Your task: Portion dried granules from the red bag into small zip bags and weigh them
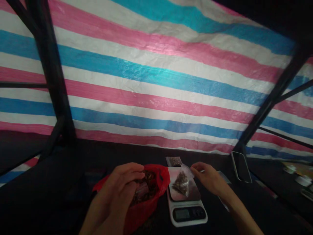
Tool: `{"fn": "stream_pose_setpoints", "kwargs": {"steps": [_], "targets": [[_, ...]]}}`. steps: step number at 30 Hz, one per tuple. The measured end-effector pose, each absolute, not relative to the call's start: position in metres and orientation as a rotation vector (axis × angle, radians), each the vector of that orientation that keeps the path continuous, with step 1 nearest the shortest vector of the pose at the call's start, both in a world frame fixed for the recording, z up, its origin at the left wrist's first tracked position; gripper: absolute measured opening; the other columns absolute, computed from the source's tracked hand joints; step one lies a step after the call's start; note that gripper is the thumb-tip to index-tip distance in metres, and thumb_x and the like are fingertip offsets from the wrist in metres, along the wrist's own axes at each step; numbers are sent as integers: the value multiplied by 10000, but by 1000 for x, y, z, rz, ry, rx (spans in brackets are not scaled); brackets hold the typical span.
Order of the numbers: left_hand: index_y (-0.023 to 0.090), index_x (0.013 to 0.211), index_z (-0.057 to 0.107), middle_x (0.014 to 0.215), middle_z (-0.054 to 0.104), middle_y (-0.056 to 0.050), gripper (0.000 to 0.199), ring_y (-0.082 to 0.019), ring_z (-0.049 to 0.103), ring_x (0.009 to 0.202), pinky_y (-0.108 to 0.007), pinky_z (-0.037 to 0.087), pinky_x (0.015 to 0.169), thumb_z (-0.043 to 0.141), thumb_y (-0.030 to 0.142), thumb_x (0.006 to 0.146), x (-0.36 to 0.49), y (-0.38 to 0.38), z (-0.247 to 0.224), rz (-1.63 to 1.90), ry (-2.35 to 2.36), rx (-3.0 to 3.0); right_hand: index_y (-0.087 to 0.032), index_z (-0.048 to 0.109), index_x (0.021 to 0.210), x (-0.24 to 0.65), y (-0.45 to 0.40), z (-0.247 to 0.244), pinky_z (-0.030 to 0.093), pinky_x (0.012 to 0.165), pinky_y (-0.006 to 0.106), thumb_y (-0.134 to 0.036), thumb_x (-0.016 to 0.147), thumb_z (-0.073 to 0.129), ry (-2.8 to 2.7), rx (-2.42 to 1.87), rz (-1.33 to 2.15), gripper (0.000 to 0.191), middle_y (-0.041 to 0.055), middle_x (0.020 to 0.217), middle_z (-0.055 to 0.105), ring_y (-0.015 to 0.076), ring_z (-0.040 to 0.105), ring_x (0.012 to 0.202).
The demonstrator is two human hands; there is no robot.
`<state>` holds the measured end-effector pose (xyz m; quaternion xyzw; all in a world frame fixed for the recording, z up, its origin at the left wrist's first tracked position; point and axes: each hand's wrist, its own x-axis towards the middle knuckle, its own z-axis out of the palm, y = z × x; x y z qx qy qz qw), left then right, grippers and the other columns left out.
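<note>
Red plastic bag (158,182) gapes under the left hand (117,192), its fingers (129,171) curled shut over dark dried shreds (146,186); any grip is hidden. The right hand (207,178) reaches across, fingers (195,167) loosely open at the edge of a clear bag (181,184) on a white digital scale (188,213).

Wide-angle head view under uneven light. The striped tarpaulin (156,81) is brightly lit, with a specular glare across its creased plastic at upper centre. The black tabletop (51,199) lies dim, its detail lost in shadow. The left hand (117,192) and right hand (210,176) are moderately lit and softly defined. The dark frame posts (51,71) lean sharply through edge distortion. Small objects (302,178) at the right margin appear blurred.
</note>
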<state>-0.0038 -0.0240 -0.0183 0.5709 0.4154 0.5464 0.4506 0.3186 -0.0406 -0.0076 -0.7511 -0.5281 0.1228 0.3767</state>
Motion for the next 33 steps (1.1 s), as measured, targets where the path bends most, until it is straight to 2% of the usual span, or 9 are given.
{"fn": "stream_pose_setpoints", "kwargs": {"steps": [7,10,14,16,18,20,24,27,33], "targets": [[256,1014,739,1029,791,-60,280,-250,767,999,-293,627,823,651,500,910,46,-41,-9,1242,976,1327,-210,706,833,308,-43,-10,512,648,306,-258,712,656,-1330,-1752,483,139,7,722,727,205,687,681],[266,1078,727,1121,788,-68,336,-263,743,1123,-291,614,851,668,547,904,54,-37,-14,1231,956,1283,-222,677,883,295,-51,4,527,669,299,-315,751,677,-1350,-1644,516,162,5,784,715,200,695,731],[288,1322,683,1377,719,-95,536,-298,674,1274,-406,548,1073,706,605,890,64,-32,-27,1227,940,1329,-237,704,991,267,-70,31,546,760,292,-378,843,720,-1427,-1463,648,204,11,871,746,190,714,826],[307,1352,677,1430,698,-88,545,-303,652,1308,-426,510,1121,716,597,893,67,-29,-30,1160,877,1403,-252,724,1023,253,-78,42,546,757,284,-343,851,734,-1462,-1396,720,195,0,870,744,179,713,814],[293,1260,724,1340,747,-84,467,-288,682,1247,-384,538,1064,684,608,918,69,-28,-29,1071,783,1432,-264,734,1039,242,-82,46,547,729,272,-321,844,749,-1461,-1356,748,203,-4,889,740,169,709,798],[264,1106,764,1120,799,-70,432,-253,734,1059,-310,586,900,655,642,926,70,-26,-24,1030,720,1393,-274,728,1083,236,-82,44,544,683,253,-316,815,783,-1399,-1338,757,278,-9,929,732,157,703,780],[252,968,752,767,727,4,437,-171,672,703,-223,534,609,715,677,868,71,-24,-17,1062,690,1228,-268,698,1106,234,-79,33,531,632,227,-305,735,851,-1254,-1326,861,403,-48,799,687,134,672,690],[267,1053,719,754,729,19,411,-163,670,660,-216,517,574,738,636,871,72,-23,-18,1066,683,1182,-259,673,1053,235,-78,28,530,613,238,-350,723,874,-1194,-1318,896,397,-58,713,670,138,648,638],[269,1091,705,963,821,-31,366,-204,763,791,-246,575,658,754,565,882,72,-26,-20,1056,691,1228,-279,656,1158,225,-79,27,589,700,292,-426,825,818,-1234,-1314,612,399,-8,827,726,192,726,764]]}}
